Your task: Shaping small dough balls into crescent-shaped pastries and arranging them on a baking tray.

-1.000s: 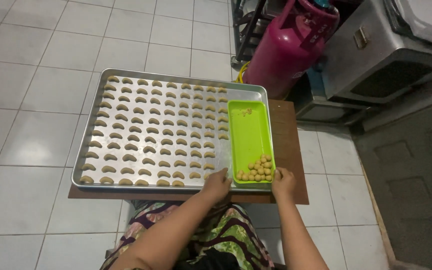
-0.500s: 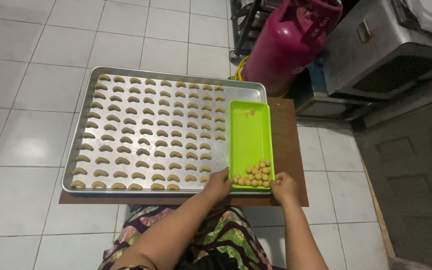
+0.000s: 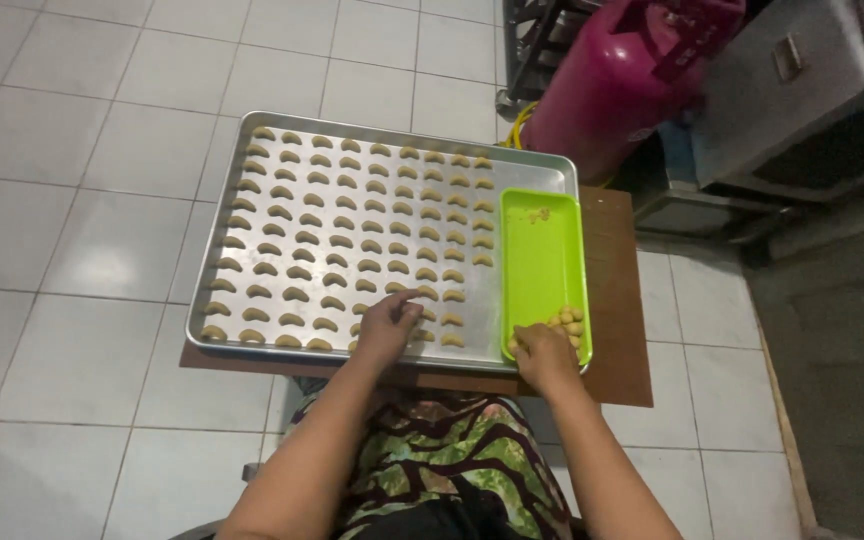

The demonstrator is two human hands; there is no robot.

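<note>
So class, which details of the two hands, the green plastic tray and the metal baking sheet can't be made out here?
- Head view: left hand covers the crescent dough pieces beneath it.
- Right hand hides the green plastic tray's near corner; its grip is unclear.
- Metal baking sheet: near rim partly behind both hands.
- Dough balls: too small to count.
</note>
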